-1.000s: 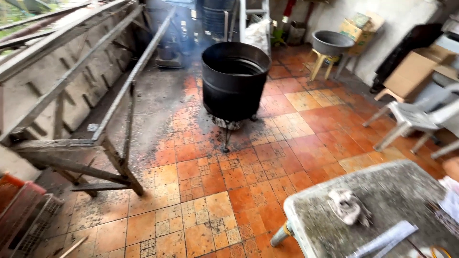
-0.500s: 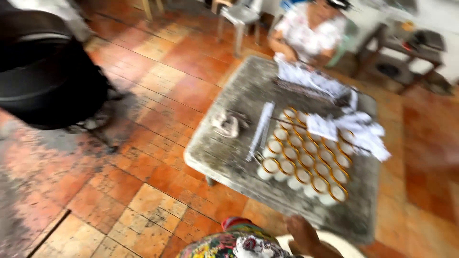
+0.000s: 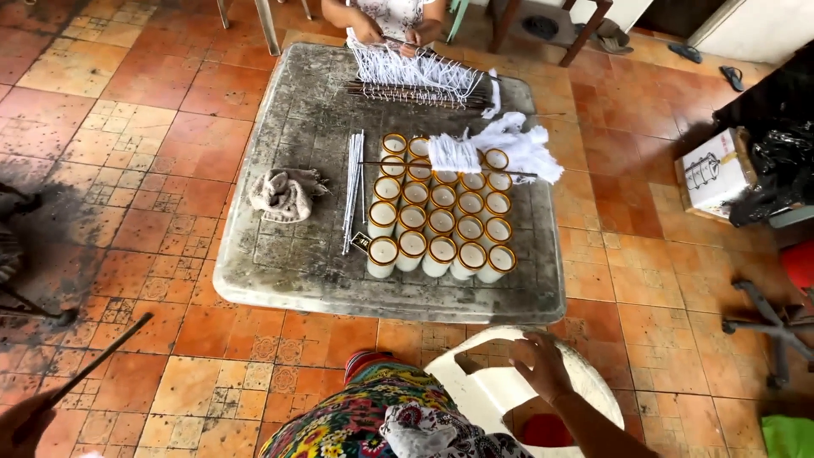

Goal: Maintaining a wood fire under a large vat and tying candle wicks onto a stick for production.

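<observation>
R hand [image 3: 543, 366] open, on white chair [image 3: 475, 394]; L hand [image 3: 21, 424] grips stick [image 3: 89, 365].

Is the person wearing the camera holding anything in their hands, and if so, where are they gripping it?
The left hand grips a thin dark stick at its lower end. The right hand rests on the white plastic chair, on its back rim.

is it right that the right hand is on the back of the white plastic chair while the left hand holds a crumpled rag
Not quite. The head view shows the right hand on the back of the white plastic chair, but the left hand holds a thin dark stick, not a rag. The crumpled rag lies untouched on the grey table.
</observation>
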